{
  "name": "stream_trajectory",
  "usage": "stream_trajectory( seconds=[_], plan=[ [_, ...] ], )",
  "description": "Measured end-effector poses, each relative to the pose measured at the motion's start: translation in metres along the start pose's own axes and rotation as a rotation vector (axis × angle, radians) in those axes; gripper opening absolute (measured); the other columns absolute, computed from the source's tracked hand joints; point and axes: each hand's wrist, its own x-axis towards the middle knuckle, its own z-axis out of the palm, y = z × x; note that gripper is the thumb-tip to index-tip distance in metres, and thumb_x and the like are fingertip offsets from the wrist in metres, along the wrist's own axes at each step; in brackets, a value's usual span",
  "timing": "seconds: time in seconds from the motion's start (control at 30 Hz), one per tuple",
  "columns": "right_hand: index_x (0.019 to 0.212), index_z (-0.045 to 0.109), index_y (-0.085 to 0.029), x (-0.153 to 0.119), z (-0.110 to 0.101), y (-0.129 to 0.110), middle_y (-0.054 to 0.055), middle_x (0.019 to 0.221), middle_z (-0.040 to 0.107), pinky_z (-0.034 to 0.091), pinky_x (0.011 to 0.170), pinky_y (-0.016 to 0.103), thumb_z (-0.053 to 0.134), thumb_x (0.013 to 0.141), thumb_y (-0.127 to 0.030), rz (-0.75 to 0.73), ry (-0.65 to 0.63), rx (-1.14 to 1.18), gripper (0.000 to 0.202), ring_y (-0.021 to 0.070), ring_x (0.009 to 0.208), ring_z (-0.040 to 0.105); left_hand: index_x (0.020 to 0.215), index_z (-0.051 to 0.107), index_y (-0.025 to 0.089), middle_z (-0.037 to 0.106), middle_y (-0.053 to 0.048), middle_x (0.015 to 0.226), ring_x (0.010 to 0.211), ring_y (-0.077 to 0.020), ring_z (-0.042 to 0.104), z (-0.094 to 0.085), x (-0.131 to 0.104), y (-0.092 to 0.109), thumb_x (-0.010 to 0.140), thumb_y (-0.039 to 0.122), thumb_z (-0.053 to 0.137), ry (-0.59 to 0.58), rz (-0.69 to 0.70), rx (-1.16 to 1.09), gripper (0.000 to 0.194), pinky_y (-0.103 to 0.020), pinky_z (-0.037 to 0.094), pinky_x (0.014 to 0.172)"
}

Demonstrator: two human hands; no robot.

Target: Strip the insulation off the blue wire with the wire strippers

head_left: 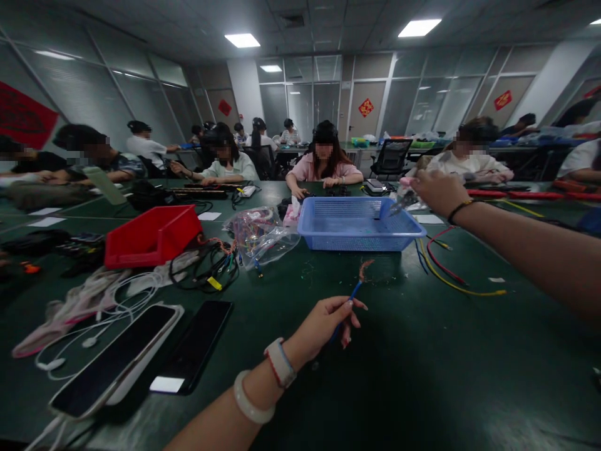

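My left hand [331,319] pinches a blue wire [357,290] above the table. Bare copper strands [365,269] fan out and bend at the wire's upper end. My right hand [439,191] is raised at the right end of a blue plastic basket [359,242], its fingers closed. A blurred greyish item [402,203] with a pink part hangs at those fingers over the basket rim; its kind is unclear. Right of the basket, a yellow wire [462,288] and a red wire [444,266] lie curved on the table.
At left stand a red bin [150,241], a clear bag of wires [263,235] and black cables [211,266]. Nearer lie a white-cased phone [117,360], a black phone [195,344], white earphones [91,341] and gloves [70,307]. Several people sit across the green table [422,376].
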Motion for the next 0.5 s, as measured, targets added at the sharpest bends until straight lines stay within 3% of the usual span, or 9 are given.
stream_trajectory(
  seconds=[0.17,0.23,0.3,0.43,0.5],
  plan=[
    [0.128,0.044,-0.005,-0.039,-0.01,-0.01,0.025,0.124,0.049,0.034,0.066,0.028,0.041,0.088,-0.014,0.042,-0.005,-0.022,0.041,0.024,0.097,0.058,0.1,0.06,0.015,0.06,0.001,0.071,0.041,-0.0038,0.042,-0.001,0.0,0.001,0.086,0.051,0.055,0.084,0.052,-0.034,0.039,-0.017,0.03,0.037],
    [0.124,0.045,-0.01,-0.067,-0.007,-0.013,0.022,0.124,0.049,0.037,0.062,0.029,0.044,0.084,-0.015,0.066,-0.027,0.007,0.04,0.0241,0.091,0.058,0.098,0.059,0.015,0.06,0.001,0.07,0.04,-0.0035,0.041,-0.001,0.0,0.001,0.087,0.051,0.054,0.12,0.078,-0.058,0.038,-0.017,0.028,0.037],
    [0.118,0.046,-0.013,-0.097,0.001,-0.012,0.021,0.122,0.05,0.041,0.062,0.032,0.048,0.081,-0.018,0.093,-0.062,0.083,0.037,0.0242,0.087,0.057,0.096,0.058,0.015,0.06,0.001,0.07,0.039,-0.0033,0.039,-0.002,0.001,0.0,0.088,0.05,0.053,0.142,0.093,-0.091,0.036,-0.017,0.025,0.037],
    [0.102,0.049,-0.018,-0.153,0.029,-0.008,0.013,0.101,0.055,0.046,0.078,0.038,0.05,0.082,-0.028,0.073,0.034,0.352,0.022,0.0258,0.09,0.055,0.095,0.056,0.014,0.06,0.001,0.07,0.038,-0.0024,0.036,-0.005,0.003,-0.001,0.089,0.046,0.054,0.152,0.104,-0.166,0.032,-0.018,0.022,0.038],
    [0.103,0.049,-0.02,-0.173,0.04,-0.01,0.011,0.1,0.054,0.048,0.077,0.038,0.048,0.084,-0.032,0.103,0.085,0.467,0.022,0.0258,0.092,0.055,0.094,0.056,0.014,0.06,0.001,0.069,0.037,-0.0018,0.034,-0.005,0.003,0.0,0.089,0.045,0.055,0.146,0.094,-0.205,0.031,-0.018,0.021,0.039]
  ],
)
